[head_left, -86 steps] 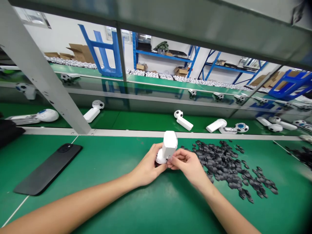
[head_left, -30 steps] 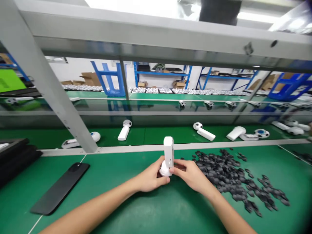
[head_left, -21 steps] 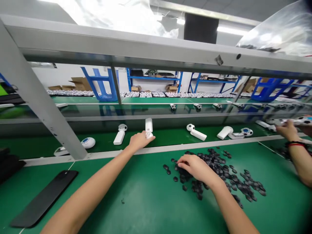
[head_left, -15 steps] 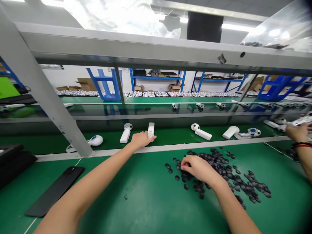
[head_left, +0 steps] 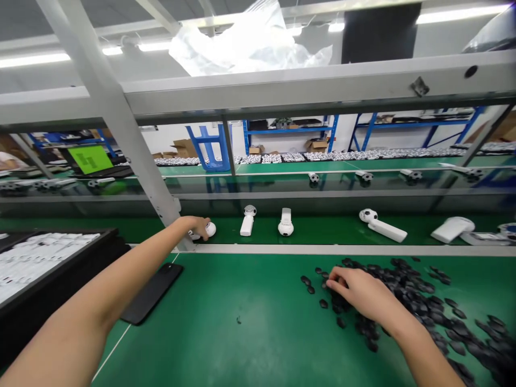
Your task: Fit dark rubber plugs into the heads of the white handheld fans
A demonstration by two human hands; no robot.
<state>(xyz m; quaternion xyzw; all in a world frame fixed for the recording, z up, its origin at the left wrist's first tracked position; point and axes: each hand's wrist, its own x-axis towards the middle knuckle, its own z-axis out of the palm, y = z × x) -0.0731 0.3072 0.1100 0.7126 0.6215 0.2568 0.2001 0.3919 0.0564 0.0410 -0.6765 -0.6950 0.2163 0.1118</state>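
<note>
Nearest, both forearms reach out over a green table. The right hand sits at the near-left edge of a loose pile of small dark pieces, its fingers bunched together and touching them. Whether that grip is closed on any piece, I cannot tell. A few dark pieces lie apart from the pile, just left of the fingertips.

On the left of the table, a black smartphone lies just beside the left forearm, and beyond it a black tray holds rows of small white pieces.

A pale metal rail runs along the far edge of the table. The left hand reaches past it to a green shelf, its fingers curved over a white round piece lying there. That grip is on the piece, but I cannot tell whether it is clamped or only resting.

Along the same shelf, to the right, stand a white handle with a small round head, a white dome-topped unit, a white handle with a football-patterned ball and a white housing.

Farthest off are blue metal racks and cardboard boxes.
</note>
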